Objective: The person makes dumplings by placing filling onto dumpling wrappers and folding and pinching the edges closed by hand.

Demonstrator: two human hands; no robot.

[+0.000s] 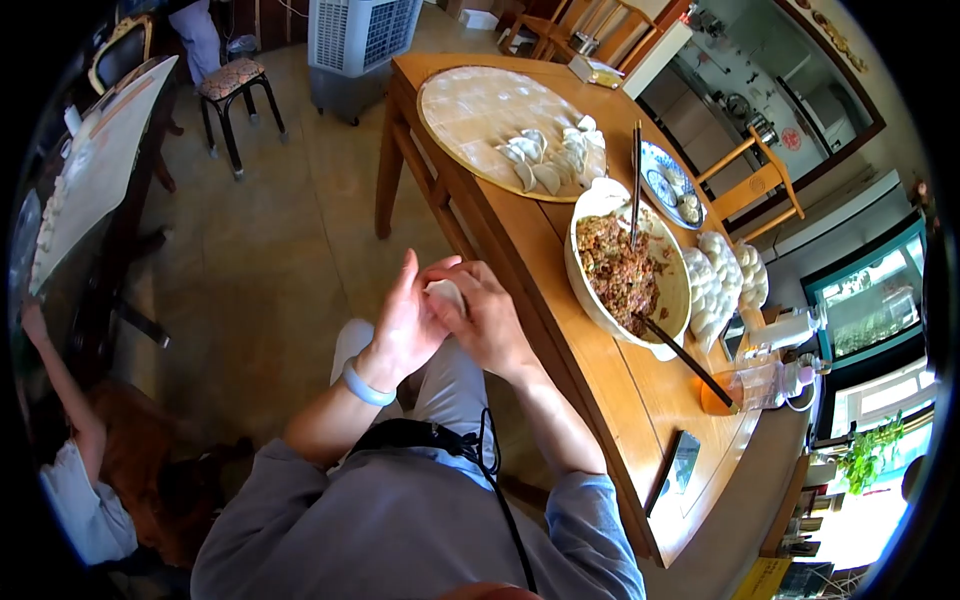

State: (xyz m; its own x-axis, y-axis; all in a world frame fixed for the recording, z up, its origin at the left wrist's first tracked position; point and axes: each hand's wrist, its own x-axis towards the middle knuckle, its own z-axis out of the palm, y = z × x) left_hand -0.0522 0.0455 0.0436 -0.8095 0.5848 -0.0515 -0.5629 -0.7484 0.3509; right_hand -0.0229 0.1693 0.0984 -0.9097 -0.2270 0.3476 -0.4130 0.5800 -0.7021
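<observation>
A white dumpling (446, 293) is held between my two hands in front of my lap, partly covered by my fingers. My left hand (408, 312), with a pale blue band at the wrist, cups it from the left with the thumb raised. The fingers and thumb of my right hand (484, 318) close over it from the other side. Beside my hands on the table (540, 270), a white bowl (582, 272) holds minced filling (615, 270) with dark chopsticks (690, 365) in it. Behind that, a round floured board (470, 110) carries several folded dumplings (545, 158).
A blue-patterned plate (655, 165), bagged round white items (712, 285), a bottle of amber liquid (745, 390) and a phone (675, 470) are on the table. At left, another person's arm (75, 400) reaches a second table (95, 190). A stool (235, 85) and air cooler (360, 45) stand behind.
</observation>
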